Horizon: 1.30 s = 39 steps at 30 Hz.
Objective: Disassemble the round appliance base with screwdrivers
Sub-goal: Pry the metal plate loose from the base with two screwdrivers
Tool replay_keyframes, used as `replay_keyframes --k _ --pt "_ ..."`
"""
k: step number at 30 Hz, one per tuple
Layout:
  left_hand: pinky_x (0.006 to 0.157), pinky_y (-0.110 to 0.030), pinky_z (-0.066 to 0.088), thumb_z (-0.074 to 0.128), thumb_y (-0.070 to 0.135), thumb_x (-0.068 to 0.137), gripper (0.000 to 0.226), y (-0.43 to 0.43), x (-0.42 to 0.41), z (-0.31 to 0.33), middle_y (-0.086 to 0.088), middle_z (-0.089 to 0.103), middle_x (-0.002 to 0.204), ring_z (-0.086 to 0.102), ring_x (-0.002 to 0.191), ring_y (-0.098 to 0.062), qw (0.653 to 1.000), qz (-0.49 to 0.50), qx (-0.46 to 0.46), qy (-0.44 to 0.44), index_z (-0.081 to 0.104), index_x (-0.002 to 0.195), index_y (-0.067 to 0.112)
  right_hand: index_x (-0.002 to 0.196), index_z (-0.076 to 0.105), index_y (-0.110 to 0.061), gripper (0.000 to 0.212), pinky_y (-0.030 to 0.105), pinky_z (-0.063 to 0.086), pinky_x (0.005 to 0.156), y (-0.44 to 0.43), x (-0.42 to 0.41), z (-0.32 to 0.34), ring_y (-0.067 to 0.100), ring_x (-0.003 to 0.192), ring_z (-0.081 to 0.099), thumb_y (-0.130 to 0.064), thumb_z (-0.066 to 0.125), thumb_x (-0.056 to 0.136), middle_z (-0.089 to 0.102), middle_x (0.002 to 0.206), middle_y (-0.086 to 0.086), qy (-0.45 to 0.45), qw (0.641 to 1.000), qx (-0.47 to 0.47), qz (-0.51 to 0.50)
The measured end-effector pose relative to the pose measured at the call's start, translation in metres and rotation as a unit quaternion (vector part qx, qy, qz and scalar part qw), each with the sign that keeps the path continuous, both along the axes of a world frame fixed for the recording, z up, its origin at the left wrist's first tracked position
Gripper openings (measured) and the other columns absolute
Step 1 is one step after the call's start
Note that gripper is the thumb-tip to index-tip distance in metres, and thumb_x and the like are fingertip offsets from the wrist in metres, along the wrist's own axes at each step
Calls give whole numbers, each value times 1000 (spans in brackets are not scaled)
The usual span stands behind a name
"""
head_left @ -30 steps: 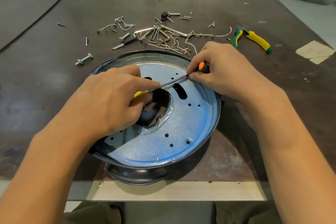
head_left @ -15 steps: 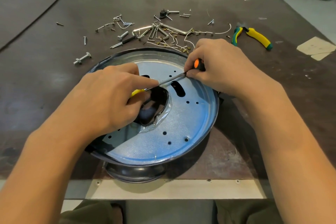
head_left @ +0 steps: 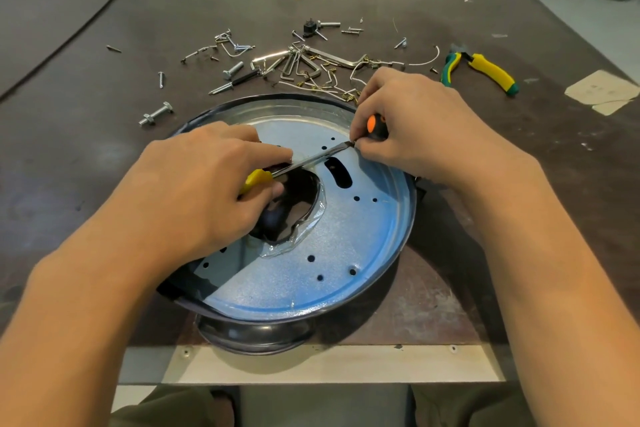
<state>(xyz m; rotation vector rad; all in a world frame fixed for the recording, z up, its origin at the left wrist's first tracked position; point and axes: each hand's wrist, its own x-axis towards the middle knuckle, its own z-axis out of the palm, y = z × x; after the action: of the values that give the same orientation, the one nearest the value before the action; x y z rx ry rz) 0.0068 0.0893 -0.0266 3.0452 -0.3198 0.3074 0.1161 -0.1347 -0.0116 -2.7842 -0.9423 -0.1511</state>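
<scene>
The round appliance base [head_left: 332, 274], a blue-tinted metal disc with several small holes and a jagged central opening, sits tilted on a black rim at the table's near edge. My left hand [head_left: 194, 194] grips a yellow-handled screwdriver [head_left: 258, 178] over the central opening. My right hand [head_left: 419, 130] grips an orange-and-black-handled screwdriver [head_left: 375, 125] at the disc's far right. The two metal shafts [head_left: 311, 159] lie along one line between my hands, above a dark oblong slot.
Behind the base lies a scatter of several screws, bolts, hex keys and wire clips [head_left: 298, 66]. A bolt with a nut [head_left: 156, 113] lies to the left. Green-and-yellow pliers [head_left: 485, 71] lie to the right, with a paper scrap [head_left: 604, 92] beyond.
Both hands keep their grips on the screwdrivers; my right hand has shifted slightly, showing more of the orange handle. The base has not visibly moved.
</scene>
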Motion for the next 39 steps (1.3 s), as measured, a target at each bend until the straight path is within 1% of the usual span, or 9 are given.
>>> replay_keyframes --k 4,8,13,19,25,27,33,36,39 --pt "58 -30 41 45 54 88 44 -3 -1 -3 13 52 111 58 93 -18 1000 2 3 7 61 128 46 92 75 -36 8 34 41 72 1 1 0 22 103 59 -32 68 90 59 115 -5 0 1000 -1 1" --pt "65 -34 50 44 53 89 44 -2 0 -5 21 52 127 53 114 -12 1000 -10 -11 14 62 128 42 93 75 -34 7 31 37 70 3 2 -1 21 100 60 -36 69 90 60 111 -6 -8 1000 -1 2" --pt "58 -29 36 43 51 91 44 -2 5 -8 21 56 123 49 114 -12 1000 -21 5 16 60 129 39 93 76 -27 17 33 39 70 5 3 -2 24 100 61 -41 66 92 62 110 -2 -24 1000 8 3" --pt "64 -30 41 47 49 92 42 -3 5 -7 20 57 124 50 118 -12 1000 -17 -4 26 58 132 39 94 74 -26 14 34 44 73 7 1 0 19 95 60 -31 62 93 66 102 -2 -53 991 126 -8" --pt "74 -41 55 42 49 89 45 -5 1 -3 19 55 128 49 122 -13 999 -13 -21 31 58 130 40 76 70 -29 10 15 45 61 -19 15 4 1 59 55 -27 65 84 64 64 -16 -17 950 308 -57" --pt "74 -42 55 40 50 88 47 -6 0 -2 17 50 132 50 121 -15 999 -14 -25 41 57 131 39 71 70 -28 10 21 47 57 -30 22 -3 0 53 53 -26 66 80 63 58 -18 12 940 329 -91" --pt "70 -41 54 48 46 92 38 -6 0 0 14 43 132 56 107 -18 998 -6 -40 47 60 126 33 72 74 -28 15 26 51 47 -44 33 -19 6 53 59 -17 80 81 68 59 -12 146 960 201 -133" --pt "77 -44 54 48 44 93 37 -7 -1 2 12 47 128 57 100 -20 996 9 -80 35 64 121 27 77 72 -33 15 36 59 65 -42 33 -20 8 67 63 -22 78 83 68 64 -10 120 975 118 -147" --pt "87 -44 51 54 35 94 31 -5 0 3 6 54 122 59 101 -22 990 38 -134 -5 72 113 18 92 75 -33 8 45 58 82 -28 23 -15 16 83 64 -33 68 87 70 83 -8 26 972 189 -138"
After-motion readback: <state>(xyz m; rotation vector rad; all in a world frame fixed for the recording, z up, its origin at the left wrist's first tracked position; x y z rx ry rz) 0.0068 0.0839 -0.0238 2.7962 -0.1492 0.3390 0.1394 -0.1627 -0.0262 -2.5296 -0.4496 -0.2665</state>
